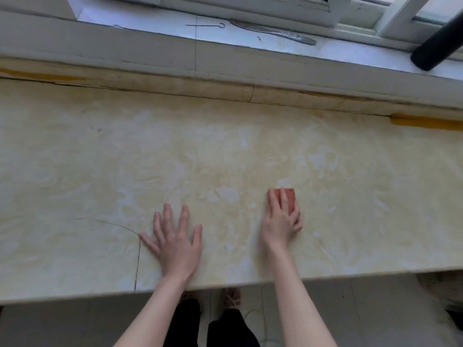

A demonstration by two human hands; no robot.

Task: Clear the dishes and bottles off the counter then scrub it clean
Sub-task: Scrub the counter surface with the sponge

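A cream marbled counter (225,151) fills most of the view, with no dishes or bottles on it. My right hand (281,222) presses a small red-orange sponge (290,199) flat against the counter near the front edge, fingers lying over it. My left hand (175,242) rests flat on the counter to the left of it, fingers spread, holding nothing. A thin curved crack (137,249) runs through the counter beside my left hand.
Behind the counter rises a low ledge, then a white windowsill (155,20) with a metal hook (206,25) and a metal knife-like utensil (275,33). A black cylindrical handle (437,43) leans in at the top right. Yellow tape strips (426,122) line the back edge.
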